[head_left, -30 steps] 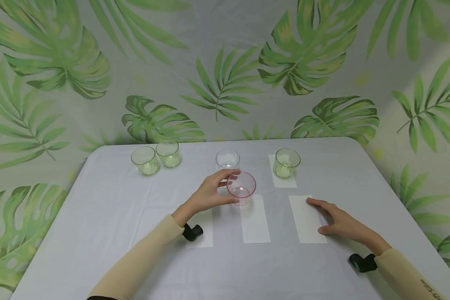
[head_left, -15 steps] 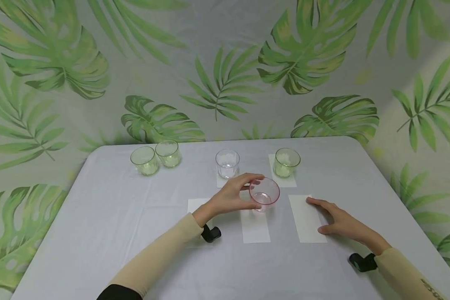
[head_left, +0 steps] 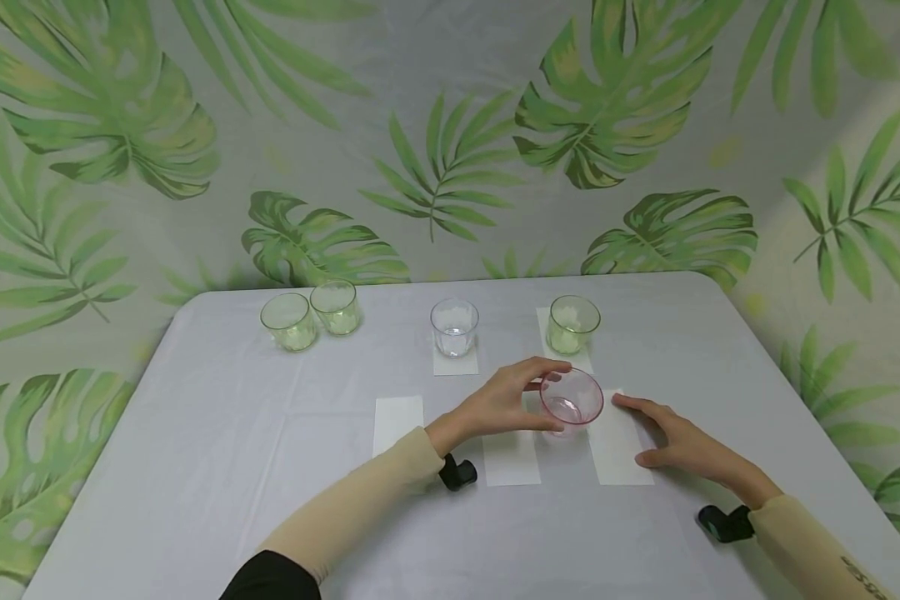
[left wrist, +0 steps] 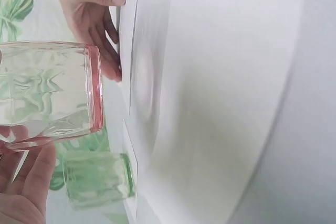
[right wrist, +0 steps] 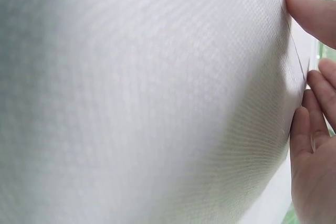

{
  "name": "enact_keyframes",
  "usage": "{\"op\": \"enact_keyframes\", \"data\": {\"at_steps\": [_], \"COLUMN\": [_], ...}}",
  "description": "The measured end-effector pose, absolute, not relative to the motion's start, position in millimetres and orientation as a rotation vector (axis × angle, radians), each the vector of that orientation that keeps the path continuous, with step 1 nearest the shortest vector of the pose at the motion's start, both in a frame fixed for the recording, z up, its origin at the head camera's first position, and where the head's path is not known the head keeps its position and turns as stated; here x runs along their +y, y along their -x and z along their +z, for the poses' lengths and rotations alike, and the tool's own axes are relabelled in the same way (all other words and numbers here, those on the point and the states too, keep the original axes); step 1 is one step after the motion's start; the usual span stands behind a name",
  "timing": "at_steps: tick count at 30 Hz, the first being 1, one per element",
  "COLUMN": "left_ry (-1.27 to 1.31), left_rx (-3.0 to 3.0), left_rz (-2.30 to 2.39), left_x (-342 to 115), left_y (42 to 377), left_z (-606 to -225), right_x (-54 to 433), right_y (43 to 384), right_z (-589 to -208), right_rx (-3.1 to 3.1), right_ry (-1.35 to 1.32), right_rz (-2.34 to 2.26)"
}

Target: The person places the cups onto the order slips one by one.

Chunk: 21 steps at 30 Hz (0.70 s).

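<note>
While gripping pink glass (head_left: 572, 405) in left hand (head_left: 502, 402), likely to keep it upright, seemingly steadies white paper (head_left: 618, 454) with relaxed right hand (head_left: 681, 442).

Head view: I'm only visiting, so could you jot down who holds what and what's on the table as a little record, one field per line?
Left hand: holds a pink-rimmed glass, lifted above the table
Right hand: touches the near right sheet
Clear glass: upright on the far left sheet
Green glass: upright on the far right sheet
Other green glasses: two, side by side, far left of table
White sheets: five visible; three near, two far
Backdrop: leaf-patterned
</note>
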<state>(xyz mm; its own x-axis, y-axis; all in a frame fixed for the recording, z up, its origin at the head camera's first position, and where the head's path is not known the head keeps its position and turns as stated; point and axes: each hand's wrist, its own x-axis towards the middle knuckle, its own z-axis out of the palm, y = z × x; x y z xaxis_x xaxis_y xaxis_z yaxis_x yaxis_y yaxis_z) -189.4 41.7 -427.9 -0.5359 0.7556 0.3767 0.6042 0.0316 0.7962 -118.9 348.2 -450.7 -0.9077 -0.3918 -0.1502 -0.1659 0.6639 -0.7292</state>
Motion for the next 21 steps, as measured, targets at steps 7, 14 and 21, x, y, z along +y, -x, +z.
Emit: {"op": "enact_keyframes", "data": {"at_steps": [7,14,21], "left_ry": [-1.442,-1.456,-1.479], "left_rx": [2.122,2.165,2.169], "left_rz": [1.492,1.429,1.397], "left_x": [62,81,97], "left_y": [187,183,179], "left_z": [-430,-433,-435], "right_x": [348,348,350], "right_y": [120,120,120], "right_z": [-453,-452,-456], "right_rx": [2.578,2.579,2.581], "right_ry": [0.387,0.342,0.415], "right_rz": [-1.090,-1.081,-1.124]}}
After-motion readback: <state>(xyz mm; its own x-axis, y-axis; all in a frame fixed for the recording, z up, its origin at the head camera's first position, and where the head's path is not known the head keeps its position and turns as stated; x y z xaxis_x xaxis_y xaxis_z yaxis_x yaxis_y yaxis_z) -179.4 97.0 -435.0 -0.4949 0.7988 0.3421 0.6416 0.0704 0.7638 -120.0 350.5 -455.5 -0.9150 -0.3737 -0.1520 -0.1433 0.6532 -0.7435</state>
